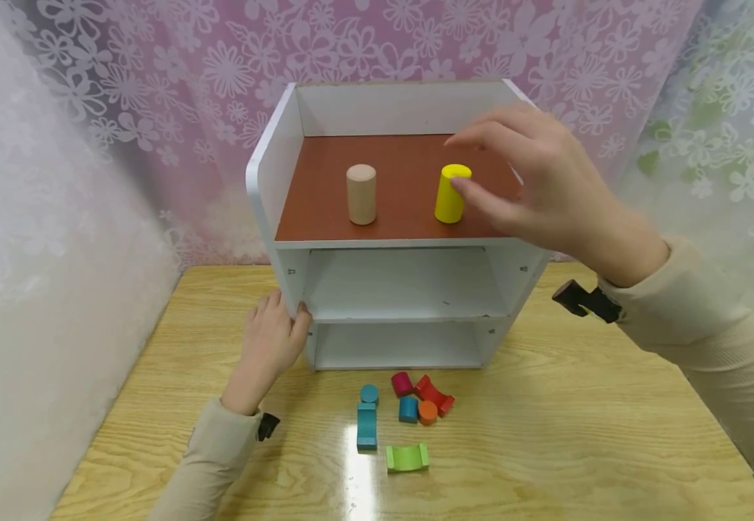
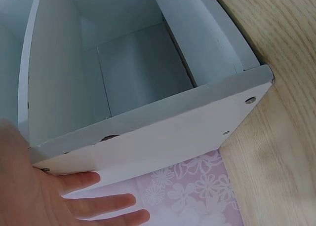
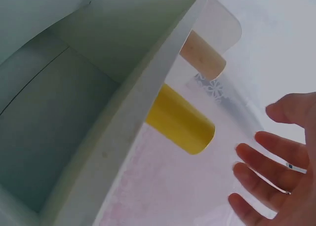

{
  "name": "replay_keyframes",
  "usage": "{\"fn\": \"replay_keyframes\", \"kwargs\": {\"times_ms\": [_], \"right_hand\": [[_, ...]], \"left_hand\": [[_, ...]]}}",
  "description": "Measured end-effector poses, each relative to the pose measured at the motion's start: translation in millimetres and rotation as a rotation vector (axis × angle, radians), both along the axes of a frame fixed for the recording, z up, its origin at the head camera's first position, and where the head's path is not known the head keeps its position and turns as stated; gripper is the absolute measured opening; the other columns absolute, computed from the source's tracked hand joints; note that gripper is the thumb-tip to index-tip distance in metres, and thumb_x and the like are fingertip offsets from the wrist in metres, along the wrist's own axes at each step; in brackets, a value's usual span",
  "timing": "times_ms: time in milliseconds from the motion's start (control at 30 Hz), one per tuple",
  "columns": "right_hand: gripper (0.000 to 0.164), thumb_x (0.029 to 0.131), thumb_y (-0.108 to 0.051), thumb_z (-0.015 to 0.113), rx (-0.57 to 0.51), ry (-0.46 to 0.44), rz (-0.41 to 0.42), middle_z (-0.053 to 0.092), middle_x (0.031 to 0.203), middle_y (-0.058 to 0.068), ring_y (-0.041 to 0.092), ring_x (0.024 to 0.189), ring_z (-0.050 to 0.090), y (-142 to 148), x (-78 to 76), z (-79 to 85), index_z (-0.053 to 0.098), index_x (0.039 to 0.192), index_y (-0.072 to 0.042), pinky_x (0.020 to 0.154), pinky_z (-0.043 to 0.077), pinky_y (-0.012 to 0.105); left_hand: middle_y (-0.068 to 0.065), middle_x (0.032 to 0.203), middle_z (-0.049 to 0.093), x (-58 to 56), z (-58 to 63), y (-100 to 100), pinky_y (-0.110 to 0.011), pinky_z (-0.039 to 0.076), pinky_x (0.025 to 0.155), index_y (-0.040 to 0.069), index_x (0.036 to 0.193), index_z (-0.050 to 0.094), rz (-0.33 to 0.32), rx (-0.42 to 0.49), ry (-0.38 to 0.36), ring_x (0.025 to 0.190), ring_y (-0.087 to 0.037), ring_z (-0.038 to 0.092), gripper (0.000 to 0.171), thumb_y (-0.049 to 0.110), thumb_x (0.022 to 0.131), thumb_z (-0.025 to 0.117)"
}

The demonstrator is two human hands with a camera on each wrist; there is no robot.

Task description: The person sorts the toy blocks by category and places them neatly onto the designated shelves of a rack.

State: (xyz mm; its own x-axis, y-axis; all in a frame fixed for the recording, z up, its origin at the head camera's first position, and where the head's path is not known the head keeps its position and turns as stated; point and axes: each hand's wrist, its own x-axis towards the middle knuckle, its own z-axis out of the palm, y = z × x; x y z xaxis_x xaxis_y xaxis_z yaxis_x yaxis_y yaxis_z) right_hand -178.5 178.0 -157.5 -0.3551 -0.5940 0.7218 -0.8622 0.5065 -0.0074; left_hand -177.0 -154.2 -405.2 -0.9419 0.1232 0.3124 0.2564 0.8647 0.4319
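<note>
A yellow cylinder block point(image 1: 450, 195) stands upright on the brown top of a small white shelf unit point(image 1: 409, 344). Left of it, a plain wooden cylinder point(image 1: 362, 195) is upright too. My right hand point(image 1: 540, 177) hovers just beside the yellow block, thumb and fingers spread; the right wrist view shows a gap between the fingertips point(image 3: 247, 149) and the yellow block point(image 3: 181, 121). Low on the unit's left side rests my left hand point(image 1: 274, 334), its thumb at the front edge. In the left wrist view its fingers point(image 2: 106, 202) lie extended along the outer wall.
In front of the unit lie several colored blocks: a blue arch point(image 1: 367, 428), a green arch point(image 1: 407, 458), a red arch point(image 1: 435, 396), and small blue point(image 1: 408, 409), orange point(image 1: 428, 413) and magenta point(image 1: 401, 383) cylinders. Raised walls border the unit's top. A floral curtain point(image 1: 221, 87) hangs behind.
</note>
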Motion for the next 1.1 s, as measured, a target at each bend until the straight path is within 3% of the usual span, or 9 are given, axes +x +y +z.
{"fn": "replay_keyframes", "kwargs": {"times_ms": [133,333,633,833,1100], "right_hand": [[0.026,0.084,-0.011,0.071,-0.063,0.103,0.017,0.069,0.098,0.015,0.031,0.092,0.059,-5,7.5,-7.3,0.071,0.106,0.002,0.083,0.04,0.039],[0.026,0.085,-0.017,0.067,-0.136,0.155,0.085,0.07,0.094,0.014,0.032,0.086,0.058,-11,17.7,-20.1,0.072,0.103,0.001,0.079,0.037,0.038],[0.032,0.095,-0.03,0.06,-0.208,0.152,0.162,0.07,0.091,0.011,0.031,0.083,0.059,-23,35.7,-40.2,0.073,0.098,-0.001,0.074,0.036,0.043],[0.032,0.096,-0.029,0.061,-0.235,0.13,0.215,0.07,0.09,0.01,0.028,0.08,0.059,-29,46.2,-55.5,0.073,0.097,0.001,0.074,0.038,0.039],[0.031,0.097,-0.027,0.061,-0.247,0.086,0.257,0.07,0.092,0.009,0.026,0.083,0.061,-32,52.6,-79.2,0.073,0.098,0.001,0.077,0.039,0.035]], "left_hand": [[-0.016,0.106,0.057,-0.3,0.4,1,-0.051,0.039,0.082,0.001,0.13,0.052,0.005,-0.001,0.007,0.096,-0.038,0.053,0.048,0.035,0.103,0.031],[-0.015,0.104,0.058,-0.6,0.0,1,-0.05,0.039,0.081,0.002,0.127,0.054,0.009,0.001,0.017,0.095,-0.038,0.054,0.047,0.035,0.103,0.032],[-0.013,0.099,0.056,-1.5,-0.8,0,-0.048,0.039,0.079,0.002,0.127,0.053,0.004,0.009,0.021,0.09,-0.036,0.053,0.046,0.035,0.103,0.032],[-0.016,0.106,0.057,-1.0,1.9,1,-0.051,0.039,0.084,0.001,0.13,0.052,0.003,0.007,0.005,0.097,-0.038,0.053,0.047,0.035,0.102,0.033],[-0.015,0.102,0.056,-0.8,1.7,0,-0.05,0.039,0.083,0.002,0.128,0.052,0.002,0.01,0.006,0.094,-0.037,0.053,0.045,0.034,0.103,0.033]]}}
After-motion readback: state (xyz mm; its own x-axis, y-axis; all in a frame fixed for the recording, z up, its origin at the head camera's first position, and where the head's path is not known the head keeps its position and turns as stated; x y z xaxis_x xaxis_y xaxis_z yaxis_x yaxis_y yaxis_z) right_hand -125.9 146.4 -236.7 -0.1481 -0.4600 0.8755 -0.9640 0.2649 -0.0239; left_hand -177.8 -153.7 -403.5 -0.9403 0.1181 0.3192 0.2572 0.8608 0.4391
